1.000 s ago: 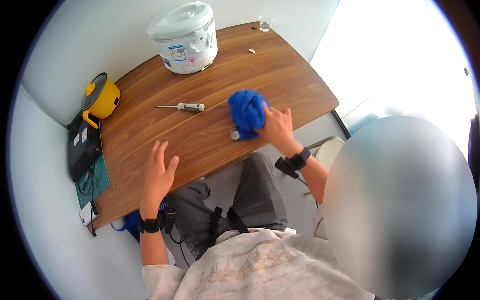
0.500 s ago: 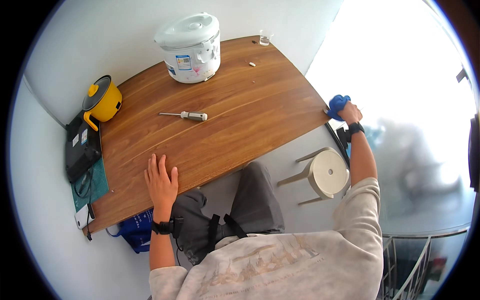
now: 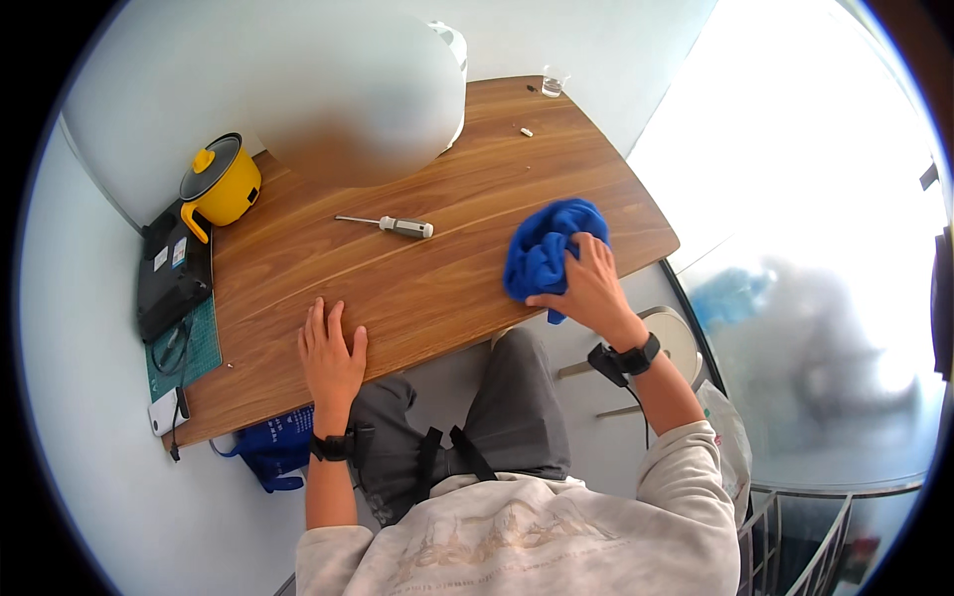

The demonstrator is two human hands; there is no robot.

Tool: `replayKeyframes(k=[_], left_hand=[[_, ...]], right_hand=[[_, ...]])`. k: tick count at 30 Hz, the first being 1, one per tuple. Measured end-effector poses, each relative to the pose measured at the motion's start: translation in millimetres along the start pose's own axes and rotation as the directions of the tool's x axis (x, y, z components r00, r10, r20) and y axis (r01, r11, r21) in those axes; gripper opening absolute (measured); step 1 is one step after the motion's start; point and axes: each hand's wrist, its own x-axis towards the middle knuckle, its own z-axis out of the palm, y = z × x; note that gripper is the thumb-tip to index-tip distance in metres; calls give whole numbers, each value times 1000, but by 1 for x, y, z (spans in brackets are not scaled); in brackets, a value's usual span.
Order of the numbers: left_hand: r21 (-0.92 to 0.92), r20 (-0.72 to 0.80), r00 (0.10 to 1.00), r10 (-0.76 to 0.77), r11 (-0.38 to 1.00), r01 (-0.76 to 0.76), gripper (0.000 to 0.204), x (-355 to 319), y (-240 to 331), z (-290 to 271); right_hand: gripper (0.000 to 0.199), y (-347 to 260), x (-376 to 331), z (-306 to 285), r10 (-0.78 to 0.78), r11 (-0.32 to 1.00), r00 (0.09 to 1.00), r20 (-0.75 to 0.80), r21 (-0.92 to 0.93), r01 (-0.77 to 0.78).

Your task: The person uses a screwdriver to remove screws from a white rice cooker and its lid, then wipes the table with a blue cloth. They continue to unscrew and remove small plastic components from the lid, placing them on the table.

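Note:
My right hand point(image 3: 593, 283) is closed on a bunched blue cloth point(image 3: 545, 253), which rests on the right part of the wooden table point(image 3: 457, 283) with a corner hanging over the front edge. At the table's near left, my left hand point(image 3: 332, 350) lies flat with its fingers spread, holding nothing. Between and beyond the two hands lies a screwdriver point(image 3: 402, 226), its grey and white handle toward the right and its shaft toward the left.
A yellow pot point(image 3: 227, 184) stands at the far left beside a black case point(image 3: 177, 278). A blurred patch covers most of the white rice cooker point(image 3: 456, 84). A clear cup point(image 3: 553, 81) sits at the far corner. A stool point(image 3: 671, 343) stands beyond the front edge.
My right hand has brought the blue cloth from beyond the table's right edge leftward onto the tabletop. My left hand stays flat on the wood. A blurred patch now covers the rice cooker.

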Motion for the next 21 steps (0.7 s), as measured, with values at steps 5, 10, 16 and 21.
replayKeyframes(k=[5, 10, 16, 21], left_hand=[[-24, 28, 1000, -8, 1000, 9, 49, 3, 5, -6], [-1, 25, 1000, 4, 1000, -4, 48, 1, 2, -2], [-6, 17, 1000, 24, 1000, -24, 47, 1, 4, -8], [-36, -50, 997, 66, 997, -68, 47, 6, 12, -10]], right_hand=[[75, -27, 18, 41, 0, 996, 1000, -23, 94, 2], [64, 7, 22, 46, 169, 964, 985, 23, 205, -170], [59, 83, 26, 47, 362, 930, 932, -13, 81, -360], [66, 238, -1, 37, 498, 834, 844, -199, -155, -529]])
